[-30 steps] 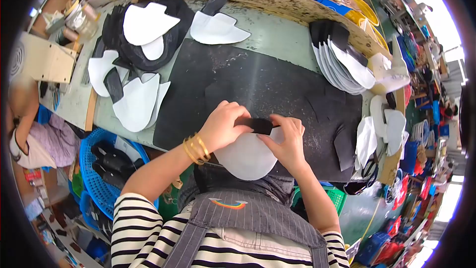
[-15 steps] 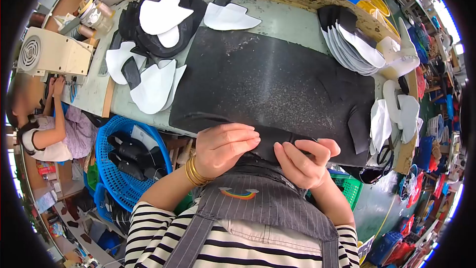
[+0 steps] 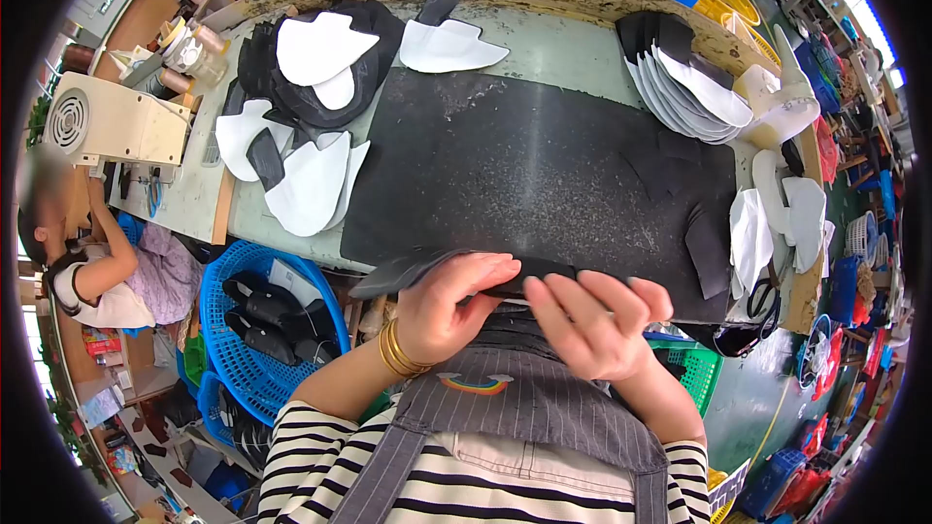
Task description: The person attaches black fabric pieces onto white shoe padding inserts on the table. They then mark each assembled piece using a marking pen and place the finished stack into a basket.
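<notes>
At six o'clock, left hand (image 3: 439,311) clamped on one black piece (image 3: 396,276); right hand (image 3: 597,325): grip indiscernible. Twelve o'clock: one white piece (image 3: 449,47).

A mat (image 3: 544,175) lies on the table (image 3: 553,58). The left hand (image 3: 454,303) holds a sheet (image 3: 400,275) at the mat's near edge; the right hand (image 3: 597,325) is just right of it. A heap of cutouts (image 3: 328,47) lies to the far left, a stack of cutouts (image 3: 680,102) at the far right corner. Farther left stands a machine (image 3: 126,121); near left, a basket (image 3: 277,393).
</notes>
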Demonstrator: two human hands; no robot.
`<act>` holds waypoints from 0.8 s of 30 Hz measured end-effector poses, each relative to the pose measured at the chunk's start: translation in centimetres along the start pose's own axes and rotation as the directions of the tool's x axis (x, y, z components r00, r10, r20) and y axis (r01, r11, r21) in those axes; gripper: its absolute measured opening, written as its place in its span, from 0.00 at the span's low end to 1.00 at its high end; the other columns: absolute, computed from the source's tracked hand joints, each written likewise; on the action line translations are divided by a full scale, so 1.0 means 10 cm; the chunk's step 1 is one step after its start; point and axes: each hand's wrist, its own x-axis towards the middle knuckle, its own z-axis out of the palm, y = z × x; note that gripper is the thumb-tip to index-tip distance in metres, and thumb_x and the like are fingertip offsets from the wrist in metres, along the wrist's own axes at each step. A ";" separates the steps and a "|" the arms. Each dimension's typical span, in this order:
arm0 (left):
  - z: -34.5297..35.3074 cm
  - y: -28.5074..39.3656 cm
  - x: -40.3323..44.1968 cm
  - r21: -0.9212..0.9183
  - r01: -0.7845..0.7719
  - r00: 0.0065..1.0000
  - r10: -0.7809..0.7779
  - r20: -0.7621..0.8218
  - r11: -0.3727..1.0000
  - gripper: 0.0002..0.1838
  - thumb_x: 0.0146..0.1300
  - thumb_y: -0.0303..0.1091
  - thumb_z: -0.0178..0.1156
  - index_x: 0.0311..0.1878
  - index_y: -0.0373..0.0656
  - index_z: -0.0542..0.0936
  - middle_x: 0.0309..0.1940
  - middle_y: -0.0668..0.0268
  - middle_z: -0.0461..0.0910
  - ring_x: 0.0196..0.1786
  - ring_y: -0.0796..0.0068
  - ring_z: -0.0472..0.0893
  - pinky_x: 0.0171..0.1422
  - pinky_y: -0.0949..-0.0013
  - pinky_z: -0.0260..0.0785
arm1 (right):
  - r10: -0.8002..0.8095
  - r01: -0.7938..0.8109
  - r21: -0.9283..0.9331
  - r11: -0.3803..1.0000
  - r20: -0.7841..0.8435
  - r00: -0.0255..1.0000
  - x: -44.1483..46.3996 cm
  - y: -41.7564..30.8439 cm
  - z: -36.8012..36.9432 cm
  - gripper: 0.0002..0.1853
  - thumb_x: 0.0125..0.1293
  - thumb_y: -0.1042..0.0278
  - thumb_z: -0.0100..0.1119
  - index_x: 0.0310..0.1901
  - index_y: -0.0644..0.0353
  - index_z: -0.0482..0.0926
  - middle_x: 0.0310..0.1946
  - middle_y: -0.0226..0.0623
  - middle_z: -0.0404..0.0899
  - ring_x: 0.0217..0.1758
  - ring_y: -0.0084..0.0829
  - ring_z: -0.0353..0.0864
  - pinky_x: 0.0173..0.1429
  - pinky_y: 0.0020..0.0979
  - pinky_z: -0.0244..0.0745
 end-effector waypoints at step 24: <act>0.07 -0.26 0.27 -0.459 -0.078 0.997 0.063 -0.049 0.885 0.18 0.57 0.07 0.51 0.45 0.39 0.77 0.56 0.53 0.75 0.67 0.54 0.72 0.68 0.61 0.67 | 0.355 -0.366 0.425 -0.828 0.902 0.246 -0.57 0.43 0.48 0.22 0.65 0.67 0.63 0.59 0.64 0.73 0.51 0.39 0.81 0.53 0.33 0.81 0.59 0.38 0.77</act>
